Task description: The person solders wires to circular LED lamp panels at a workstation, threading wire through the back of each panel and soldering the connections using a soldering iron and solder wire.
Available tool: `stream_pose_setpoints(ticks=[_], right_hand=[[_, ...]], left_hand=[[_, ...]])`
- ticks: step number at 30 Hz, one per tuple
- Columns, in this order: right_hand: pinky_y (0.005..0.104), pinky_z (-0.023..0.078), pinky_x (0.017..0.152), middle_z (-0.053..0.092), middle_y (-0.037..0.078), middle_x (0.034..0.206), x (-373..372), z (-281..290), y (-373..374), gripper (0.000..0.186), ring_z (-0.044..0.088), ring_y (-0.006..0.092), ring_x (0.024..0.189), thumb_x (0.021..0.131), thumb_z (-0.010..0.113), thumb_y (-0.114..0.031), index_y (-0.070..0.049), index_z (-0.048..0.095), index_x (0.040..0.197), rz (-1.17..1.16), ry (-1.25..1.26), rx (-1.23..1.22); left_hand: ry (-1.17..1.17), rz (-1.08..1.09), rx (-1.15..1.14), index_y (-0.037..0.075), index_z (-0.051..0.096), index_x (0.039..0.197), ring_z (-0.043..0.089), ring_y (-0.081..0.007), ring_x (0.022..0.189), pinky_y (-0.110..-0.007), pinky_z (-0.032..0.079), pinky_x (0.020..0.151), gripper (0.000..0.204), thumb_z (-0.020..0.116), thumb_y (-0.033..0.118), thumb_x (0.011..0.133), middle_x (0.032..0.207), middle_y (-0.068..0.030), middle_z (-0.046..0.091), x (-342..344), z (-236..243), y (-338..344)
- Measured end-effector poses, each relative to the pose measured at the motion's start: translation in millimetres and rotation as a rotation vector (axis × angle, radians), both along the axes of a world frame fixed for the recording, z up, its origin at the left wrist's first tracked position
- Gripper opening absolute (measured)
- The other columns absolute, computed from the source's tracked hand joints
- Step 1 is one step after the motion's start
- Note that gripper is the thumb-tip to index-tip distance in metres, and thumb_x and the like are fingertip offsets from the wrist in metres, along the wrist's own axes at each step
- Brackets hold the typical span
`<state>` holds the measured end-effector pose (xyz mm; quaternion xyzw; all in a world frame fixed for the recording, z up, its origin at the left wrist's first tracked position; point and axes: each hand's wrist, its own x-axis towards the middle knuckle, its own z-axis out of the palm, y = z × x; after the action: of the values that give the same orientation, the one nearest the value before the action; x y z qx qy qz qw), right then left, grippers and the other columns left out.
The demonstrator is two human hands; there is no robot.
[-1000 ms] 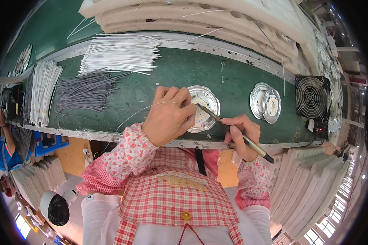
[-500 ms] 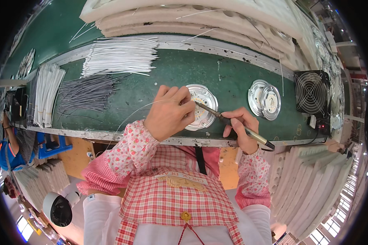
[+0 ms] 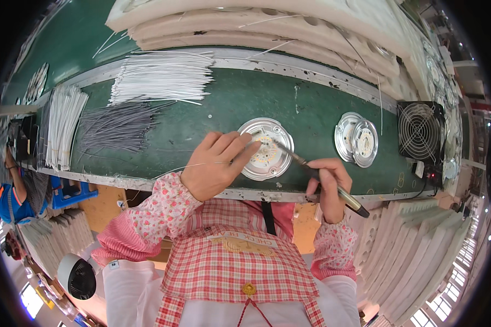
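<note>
A round silver lamp plate point(image 3: 281, 164) with a pale ring of small parts at its middle lies flat on the green bench before me. My left hand point(image 3: 215, 162) reaches over its left side, fingers bent and fingertips at the plate. A thin solder wire point(image 3: 172, 170) runs from the left up over this hand; its pinch is partly hidden. In my right hand point(image 3: 331, 182) is a soldering iron point(image 3: 354, 203), held like a pen, its tip pointing at the plate's centre.
Two more lamp plates point(image 3: 364, 143) overlap to the right, near a black fan point(image 3: 418, 132). White wires point(image 3: 161, 76) and dark grey wires point(image 3: 117, 126) lie in piles at the left, beside an upright white bundle point(image 3: 65, 128). Stacked foam trays point(image 3: 256, 27) line the back.
My left hand has drawn back left and toward me, its fingers loosened, baring more of the plate. My right hand has lowered slightly with the iron. The whole view has shifted a little.
</note>
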<state>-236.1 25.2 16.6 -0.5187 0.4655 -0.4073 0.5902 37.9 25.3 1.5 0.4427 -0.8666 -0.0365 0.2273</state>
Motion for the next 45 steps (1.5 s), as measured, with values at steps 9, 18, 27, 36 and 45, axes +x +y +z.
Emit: stream_pose_setpoints(ticks=[9,18,27,36,45], right_hand=[[0.0491,0.039,0.102,0.056,0.023,0.127,60.5,-5.8,-8.1,0.084,0.051,0.0416,0.121,0.064,0.088,-0.03,-0.003,0.05,0.133,0.192,0.76,-0.686],[0.045,0.044,0.098,0.06,0.022,0.122,4.8,-2.2,56.1,0.064,0.055,0.0398,0.116,0.068,0.083,-0.016,-0.006,0.057,0.126,0.145,0.938,-0.651],[0.028,0.053,0.076,0.07,0.014,0.102,33.4,26.1,2.5,0.04,0.068,0.0158,0.086,0.085,0.073,-0.008,-0.002,0.058,0.121,-0.213,0.59,-0.277],[0.0293,0.051,0.076,0.065,0.012,0.102,42.6,-3.4,-11.3,0.043,0.064,0.0185,0.085,0.086,0.07,-0.011,-0.001,0.055,0.126,-0.311,0.43,-0.288],[0.0337,0.052,0.067,0.06,0.014,0.099,53.8,15.3,-2.0,0.046,0.064,0.025,0.08,0.082,0.074,-0.009,-0.004,0.056,0.125,-0.259,0.628,-0.538]], left_hand=[[0.004,0.02,0.019,0.009,0.065,0.119,0.059,-0.0241,0.102,-0.038,0.043,0.087,0.042,0.066,0.009,0.077,0.113,-0.0068,0.06,11.8,11.4,-6.8],[-0.131,0.191,0.025,0.008,0.06,0.093,0.06,-0.022,0.093,-0.037,0.041,0.082,0.018,0.071,0.013,0.081,0.095,-0.0046,0.062,87.1,6.2,-68.5],[0.684,0.148,0.319,0.001,0.062,0.098,0.062,-0.0138,0.074,-0.028,0.048,0.063,0.012,0.067,0.005,0.088,0.084,-0.0061,0.065,15.9,26.5,-80.1],[0.81,0.089,0.438,0.0,0.069,0.093,0.064,-0.0165,0.072,-0.027,0.05,0.064,0.011,0.071,0.0,0.083,0.085,-0.0075,0.066,-56.3,22.9,-41.3],[0.577,0.088,0.224,0.0,0.069,0.095,0.064,-0.0201,0.077,-0.03,0.049,0.067,0.014,0.069,-0.001,0.081,0.087,-0.0095,0.065,-59.2,26.8,-30.9]])
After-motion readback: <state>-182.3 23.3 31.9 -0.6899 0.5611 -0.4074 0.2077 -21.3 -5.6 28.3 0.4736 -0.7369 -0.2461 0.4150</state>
